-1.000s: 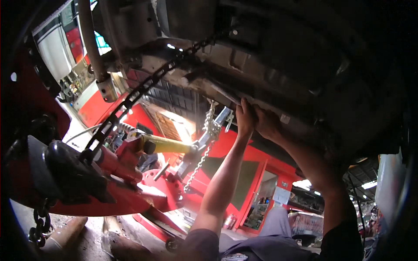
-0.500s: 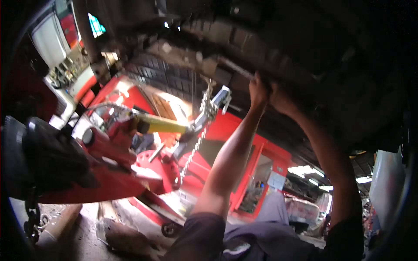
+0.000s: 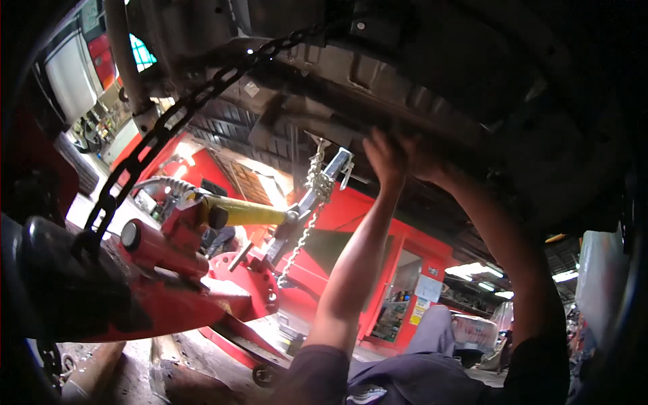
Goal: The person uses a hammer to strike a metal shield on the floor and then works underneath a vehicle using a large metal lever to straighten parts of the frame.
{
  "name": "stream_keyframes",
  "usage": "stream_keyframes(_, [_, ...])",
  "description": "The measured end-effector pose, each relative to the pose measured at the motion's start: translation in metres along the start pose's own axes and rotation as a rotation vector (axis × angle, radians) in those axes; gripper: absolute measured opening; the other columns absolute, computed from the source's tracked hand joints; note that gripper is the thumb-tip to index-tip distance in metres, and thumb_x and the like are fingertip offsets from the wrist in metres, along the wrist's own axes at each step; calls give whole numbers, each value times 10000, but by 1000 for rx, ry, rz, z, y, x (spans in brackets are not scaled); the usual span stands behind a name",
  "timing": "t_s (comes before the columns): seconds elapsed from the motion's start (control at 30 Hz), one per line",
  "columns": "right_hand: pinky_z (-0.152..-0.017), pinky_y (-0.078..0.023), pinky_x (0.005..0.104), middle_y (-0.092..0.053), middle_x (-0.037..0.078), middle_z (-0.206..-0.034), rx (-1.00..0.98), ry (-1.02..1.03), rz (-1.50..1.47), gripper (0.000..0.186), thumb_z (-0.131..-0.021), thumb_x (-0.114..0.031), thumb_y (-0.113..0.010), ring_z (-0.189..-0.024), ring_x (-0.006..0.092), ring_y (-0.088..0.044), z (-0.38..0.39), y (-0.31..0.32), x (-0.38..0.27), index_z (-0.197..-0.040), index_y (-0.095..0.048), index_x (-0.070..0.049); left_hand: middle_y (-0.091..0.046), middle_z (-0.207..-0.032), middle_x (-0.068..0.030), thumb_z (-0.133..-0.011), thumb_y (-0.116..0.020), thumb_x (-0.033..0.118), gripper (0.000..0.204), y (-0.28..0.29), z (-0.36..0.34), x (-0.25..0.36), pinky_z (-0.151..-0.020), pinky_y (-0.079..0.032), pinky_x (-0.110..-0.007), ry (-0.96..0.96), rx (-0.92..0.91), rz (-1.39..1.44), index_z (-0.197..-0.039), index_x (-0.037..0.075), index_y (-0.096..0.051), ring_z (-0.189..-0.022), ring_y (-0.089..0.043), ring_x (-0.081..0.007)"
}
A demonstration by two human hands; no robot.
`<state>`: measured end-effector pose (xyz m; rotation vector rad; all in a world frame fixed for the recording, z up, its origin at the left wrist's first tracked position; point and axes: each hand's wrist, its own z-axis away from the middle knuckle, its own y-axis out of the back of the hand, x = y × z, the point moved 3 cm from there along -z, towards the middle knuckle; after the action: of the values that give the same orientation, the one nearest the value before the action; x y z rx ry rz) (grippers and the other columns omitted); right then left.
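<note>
The left hand (image 3: 389, 162) and right hand (image 3: 426, 158) were raised side by side at about two o'clock, just under the dark vehicle underside (image 3: 368, 77). A hammer-like tool (image 3: 327, 126), blurred, reached from them toward ten o'clock, its head short of the dark chain (image 3: 182, 111). The left fingers looked clamped round the handle's near end; the right ones lay in shade, and I couldn't tell whether they gripped. I judged the step in hand to be striking or knocking at the underside. The next move seemed to call for a firm hold and a head squared to the metal, kept off both that chain and the pale chain (image 3: 317, 181) hanging near the centre, beside the yellow cylinder (image 3: 250, 213) at nine o'clock.
</note>
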<state>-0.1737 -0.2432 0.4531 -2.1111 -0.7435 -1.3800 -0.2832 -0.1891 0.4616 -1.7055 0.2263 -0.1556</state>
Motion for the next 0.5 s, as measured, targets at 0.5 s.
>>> stream_keyframes(0.5, [-774,-505,484,-639,231,-961,258,134,-108,384,-850,-192,-608,-971,388,-621,19,-13,-3,-1213,-545,-85,-565,-1030,-153,-1008,-392,319,391,51,-8,30,-822,-433,-363,662,0,1005,-1132,-39,-491,-949,-522,-220])
